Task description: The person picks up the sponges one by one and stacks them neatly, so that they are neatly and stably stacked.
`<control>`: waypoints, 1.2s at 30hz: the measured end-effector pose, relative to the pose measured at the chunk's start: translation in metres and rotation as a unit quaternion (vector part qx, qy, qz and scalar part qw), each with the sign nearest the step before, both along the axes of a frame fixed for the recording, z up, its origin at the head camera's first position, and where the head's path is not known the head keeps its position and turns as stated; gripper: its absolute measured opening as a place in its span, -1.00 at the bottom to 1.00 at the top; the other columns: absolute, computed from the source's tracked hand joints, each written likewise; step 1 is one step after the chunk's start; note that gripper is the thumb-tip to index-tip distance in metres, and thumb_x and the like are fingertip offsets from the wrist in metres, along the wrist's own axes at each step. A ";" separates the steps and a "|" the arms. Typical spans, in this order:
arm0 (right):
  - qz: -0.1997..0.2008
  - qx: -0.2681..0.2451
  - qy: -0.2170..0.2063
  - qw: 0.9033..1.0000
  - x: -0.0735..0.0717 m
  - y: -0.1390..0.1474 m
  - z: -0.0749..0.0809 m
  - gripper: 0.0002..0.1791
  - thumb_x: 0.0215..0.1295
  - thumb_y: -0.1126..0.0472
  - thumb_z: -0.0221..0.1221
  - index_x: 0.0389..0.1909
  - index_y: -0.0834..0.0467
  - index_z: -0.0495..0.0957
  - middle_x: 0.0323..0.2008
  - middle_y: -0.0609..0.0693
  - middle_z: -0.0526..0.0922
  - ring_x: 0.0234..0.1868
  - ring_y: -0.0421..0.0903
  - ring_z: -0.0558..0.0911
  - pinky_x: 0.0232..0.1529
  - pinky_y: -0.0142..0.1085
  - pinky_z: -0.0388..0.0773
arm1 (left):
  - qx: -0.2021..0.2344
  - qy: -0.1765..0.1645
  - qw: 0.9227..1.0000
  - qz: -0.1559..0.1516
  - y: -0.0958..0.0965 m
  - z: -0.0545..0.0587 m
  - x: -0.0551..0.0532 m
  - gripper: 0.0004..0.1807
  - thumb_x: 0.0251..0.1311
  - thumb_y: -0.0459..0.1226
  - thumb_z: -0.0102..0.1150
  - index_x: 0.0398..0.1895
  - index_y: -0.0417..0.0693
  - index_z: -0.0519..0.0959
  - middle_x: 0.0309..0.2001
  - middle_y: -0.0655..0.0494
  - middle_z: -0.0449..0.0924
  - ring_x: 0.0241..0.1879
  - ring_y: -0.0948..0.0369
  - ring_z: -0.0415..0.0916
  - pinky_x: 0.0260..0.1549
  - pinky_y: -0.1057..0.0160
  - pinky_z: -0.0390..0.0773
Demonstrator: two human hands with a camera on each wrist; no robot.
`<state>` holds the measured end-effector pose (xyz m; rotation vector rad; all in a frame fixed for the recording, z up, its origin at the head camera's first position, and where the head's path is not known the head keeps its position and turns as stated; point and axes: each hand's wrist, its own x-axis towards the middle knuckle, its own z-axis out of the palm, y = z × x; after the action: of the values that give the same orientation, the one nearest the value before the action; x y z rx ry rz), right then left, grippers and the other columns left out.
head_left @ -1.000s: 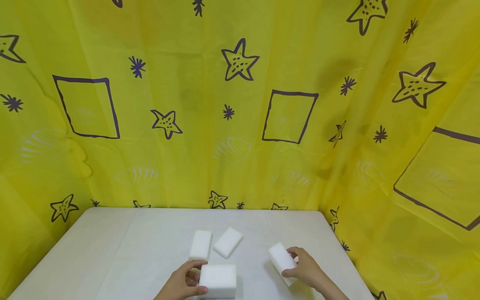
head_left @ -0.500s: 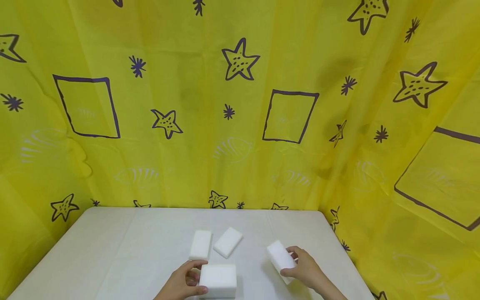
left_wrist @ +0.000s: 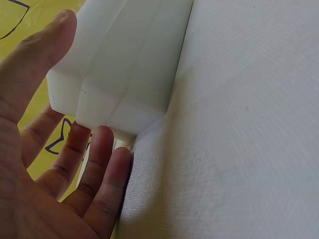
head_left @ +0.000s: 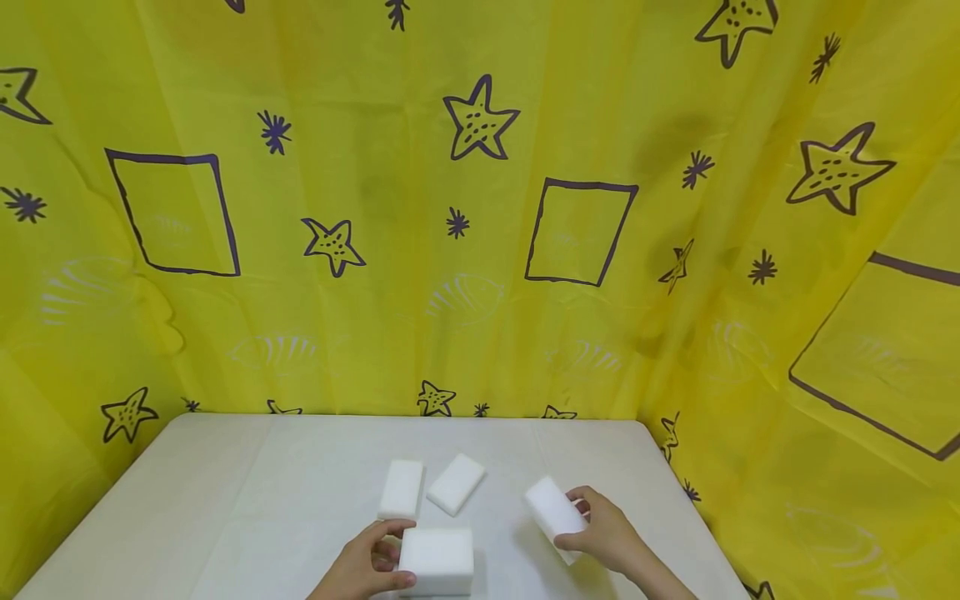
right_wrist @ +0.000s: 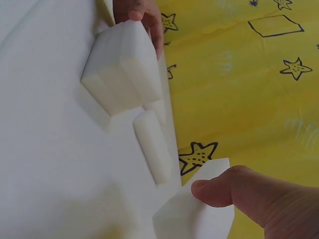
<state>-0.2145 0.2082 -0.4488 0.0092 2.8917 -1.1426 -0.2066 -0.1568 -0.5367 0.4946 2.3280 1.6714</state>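
Head view: bottom centre, the left hand (head_left: 361, 565) pinches a white foam stack (head_left: 438, 557) on the worktop (head_left: 225, 492); lower right, the right hand (head_left: 609, 533) pinches a tilted foam block (head_left: 552, 507). Left wrist: stack upper left. Right wrist: block bottom centre.

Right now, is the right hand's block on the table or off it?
Off, it seems: the right hand holds the block, and its shadow lies separately on the table.

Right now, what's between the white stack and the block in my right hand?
In the head view, only bare white tabletop lies between the stack and the held block.
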 end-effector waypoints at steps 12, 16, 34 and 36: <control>0.056 0.003 0.041 0.998 0.000 -0.007 0.011 -0.35 -0.30 0.31 0.57 -0.08 0.28 0.52 -0.25 0.06 0.55 -0.21 0.00 0.55 -0.28 -0.18 0.54 | 0.004 0.000 1.000 0.001 0.000 -0.001 -0.001 -0.24 0.05 -0.09 0.46 0.30 -0.17 0.39 -0.08 0.00 0.49 -0.21 0.20 0.49 -0.23 0.26 0.61; 0.080 0.006 0.046 0.996 -0.001 -0.010 0.013 -0.35 -0.29 0.30 0.55 -0.08 0.27 0.52 -0.27 0.06 0.53 -0.23 -0.01 0.54 -0.30 -0.21 0.52 | 0.005 0.005 1.000 0.000 0.000 -0.001 0.000 -0.25 0.06 -0.12 0.46 0.30 -0.17 0.40 -0.11 0.01 0.49 -0.23 0.24 0.47 -0.24 0.28 0.60; 0.158 0.022 0.053 0.986 -0.003 -0.032 0.031 -0.39 -0.29 0.26 0.53 -0.11 0.24 0.54 -0.27 0.05 0.52 -0.23 -0.02 0.51 -0.30 -0.26 0.48 | 0.006 0.007 1.000 0.002 0.000 -0.002 0.000 -0.23 0.04 -0.12 0.48 0.30 -0.19 0.40 -0.14 0.01 0.50 -0.26 0.24 0.49 -0.27 0.29 0.60; 0.161 0.020 0.050 0.985 -0.003 -0.034 0.032 -0.39 -0.28 0.26 0.53 -0.09 0.24 0.54 -0.26 0.06 0.52 -0.22 -0.02 0.51 -0.30 -0.24 0.49 | 0.006 0.009 1.000 0.001 0.000 -0.002 0.000 -0.24 0.05 -0.12 0.47 0.30 -0.19 0.40 -0.14 0.01 0.49 -0.26 0.26 0.48 -0.26 0.30 0.59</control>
<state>-0.2179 0.1740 -0.4166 -0.5099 2.8538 -1.0537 -0.2069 -0.1564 -0.5382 0.5122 2.3339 1.6907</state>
